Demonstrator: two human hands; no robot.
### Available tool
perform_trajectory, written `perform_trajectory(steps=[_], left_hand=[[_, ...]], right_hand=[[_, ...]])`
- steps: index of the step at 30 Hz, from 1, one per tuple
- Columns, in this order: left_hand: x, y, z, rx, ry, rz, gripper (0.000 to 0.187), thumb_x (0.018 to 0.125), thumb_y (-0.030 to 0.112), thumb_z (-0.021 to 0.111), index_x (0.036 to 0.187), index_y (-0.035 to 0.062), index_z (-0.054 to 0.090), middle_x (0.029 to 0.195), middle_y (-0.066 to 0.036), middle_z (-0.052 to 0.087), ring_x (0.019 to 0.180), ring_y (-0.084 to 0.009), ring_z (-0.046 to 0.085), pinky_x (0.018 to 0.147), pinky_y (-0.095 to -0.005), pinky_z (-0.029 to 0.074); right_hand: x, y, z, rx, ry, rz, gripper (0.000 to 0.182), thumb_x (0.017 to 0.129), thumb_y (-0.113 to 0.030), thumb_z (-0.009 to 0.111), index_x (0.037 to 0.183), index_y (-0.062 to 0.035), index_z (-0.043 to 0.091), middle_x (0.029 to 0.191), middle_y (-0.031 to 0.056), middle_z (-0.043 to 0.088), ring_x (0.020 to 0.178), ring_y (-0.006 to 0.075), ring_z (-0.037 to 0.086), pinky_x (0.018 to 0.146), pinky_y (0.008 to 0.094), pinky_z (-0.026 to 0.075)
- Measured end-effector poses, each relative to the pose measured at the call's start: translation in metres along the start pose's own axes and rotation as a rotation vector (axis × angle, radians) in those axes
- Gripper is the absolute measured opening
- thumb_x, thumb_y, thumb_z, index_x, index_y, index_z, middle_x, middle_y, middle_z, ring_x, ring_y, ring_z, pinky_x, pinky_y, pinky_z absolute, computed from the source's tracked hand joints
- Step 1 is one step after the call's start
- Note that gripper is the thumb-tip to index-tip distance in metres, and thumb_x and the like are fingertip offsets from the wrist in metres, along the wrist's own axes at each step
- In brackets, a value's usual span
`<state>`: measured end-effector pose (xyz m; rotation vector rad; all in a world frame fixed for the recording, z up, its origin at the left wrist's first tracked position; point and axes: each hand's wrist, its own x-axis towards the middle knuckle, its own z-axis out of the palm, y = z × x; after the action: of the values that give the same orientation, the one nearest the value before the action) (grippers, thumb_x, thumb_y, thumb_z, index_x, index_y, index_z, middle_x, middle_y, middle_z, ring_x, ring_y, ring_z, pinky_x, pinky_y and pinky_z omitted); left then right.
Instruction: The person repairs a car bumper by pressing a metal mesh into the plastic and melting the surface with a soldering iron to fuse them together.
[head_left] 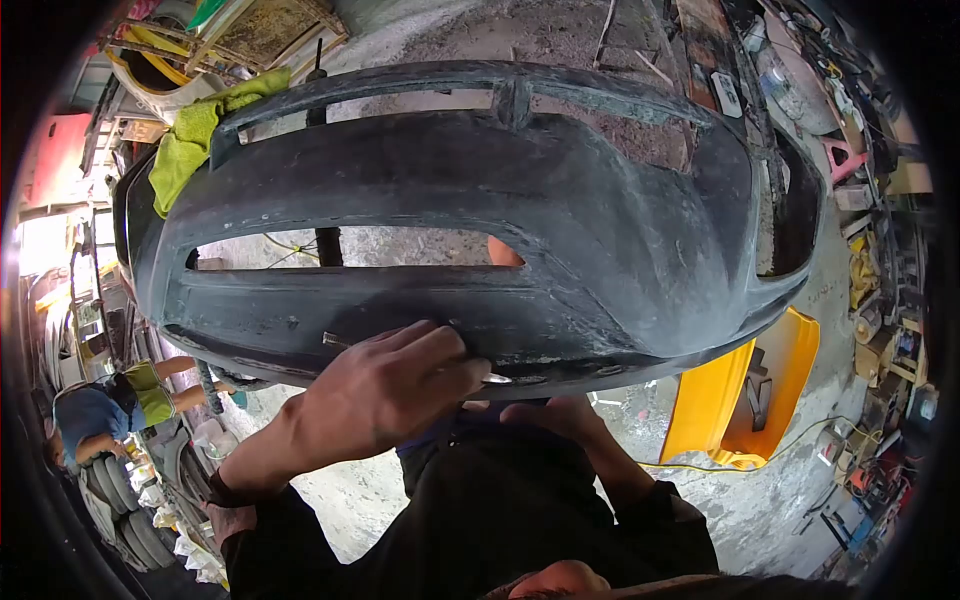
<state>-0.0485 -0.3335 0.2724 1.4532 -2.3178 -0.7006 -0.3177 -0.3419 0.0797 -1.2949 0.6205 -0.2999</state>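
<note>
A black car bumper (400,185), scuffed and dusty grey in places, stretches across the view in front of me. My left hand (390,385) is closed around a thin tool (497,379) just over the bumper's near edge. The tool's pale metal tip sticks out on the right and a short end on the left; its exact kind is covered by my fingers. Lower down, my right hand (560,415) is close beneath the same edge, its fingers mostly hidden. A yellow-green cloth (190,140) drapes over the bumper's far left corner.
On the floor at right lies a yellow bumper-like panel (715,390). Crowded shelves (880,400) line the right side. At left, another person (100,410) bends near stacked tyres (120,510). A dark support post (328,246) shows through the bumper's slot.
</note>
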Motion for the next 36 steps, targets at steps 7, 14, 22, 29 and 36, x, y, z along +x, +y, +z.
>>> perform_trajectory(steps=[7, 14, 22, 29, 36], left_hand=[[0.01, -0.002, 0.005, -0.006, -0.063, 0.041, 0.035, 0.088, 0.008, 0.082, 0.121, 0.0036, 0.073, 0.098, -0.009, 0.065, 0.083, -0.0268, 0.071, 0.067, -0.0395, 0.061], [0.005, -0.003, -0.003, -0.038, -0.053, 0.0, 0.031, 0.087, 0.005, 0.082, 0.117, 0.0016, 0.074, 0.097, -0.009, 0.065, 0.083, -0.0269, 0.071, 0.066, -0.0406, 0.061], [0.004, -0.003, 0.007, -0.058, -0.053, 0.041, 0.032, 0.088, 0.01, 0.08, 0.118, 0.0025, 0.07, 0.102, -0.01, 0.058, 0.093, -0.0275, 0.07, 0.076, -0.0419, 0.062], [0.0, -0.002, 0.011, -0.028, -0.034, 0.026, 0.033, 0.089, 0.007, 0.082, 0.119, 0.0016, 0.072, 0.103, -0.011, 0.063, 0.091, -0.0311, 0.071, 0.073, -0.0436, 0.06], [-0.018, -0.001, 0.007, 0.008, 0.077, -0.037, 0.027, 0.092, 0.007, 0.078, 0.117, 0.0045, 0.071, 0.098, -0.01, 0.061, 0.09, -0.0318, 0.07, 0.072, -0.0454, 0.061]], right_hand=[[-0.005, 0.014, 0.035, 0.675, 0.138, -0.168, 0.046, 0.084, -0.015, 0.098, 0.123, -0.0048, 0.077, 0.119, 0.0059, 0.078, 0.114, 0.0202, 0.072, 0.102, 0.0377, 0.053], [0.004, -0.023, 0.033, 0.458, -0.012, -0.055, 0.04, 0.086, -0.017, 0.097, 0.119, -0.0058, 0.077, 0.112, 0.0057, 0.078, 0.107, 0.0166, 0.074, 0.093, 0.0338, 0.057], [-0.024, -0.1, -0.01, -0.542, 0.277, -0.774, 0.044, 0.072, -0.028, 0.105, 0.108, -0.0153, 0.084, 0.096, -0.0023, 0.073, 0.086, 0.0167, 0.067, 0.072, 0.0289, 0.053], [-0.002, -0.091, -0.015, -0.928, 0.439, -0.689, 0.055, 0.07, -0.038, 0.099, 0.122, -0.0274, 0.086, 0.111, -0.0022, 0.065, 0.103, 0.0233, 0.058, 0.091, 0.0418, 0.048], [0.004, -0.069, -0.016, -0.95, 0.532, -0.799, 0.052, 0.073, -0.031, 0.1, 0.122, -0.0238, 0.084, 0.113, -0.0024, 0.066, 0.102, 0.0243, 0.061, 0.089, 0.0405, 0.051]])
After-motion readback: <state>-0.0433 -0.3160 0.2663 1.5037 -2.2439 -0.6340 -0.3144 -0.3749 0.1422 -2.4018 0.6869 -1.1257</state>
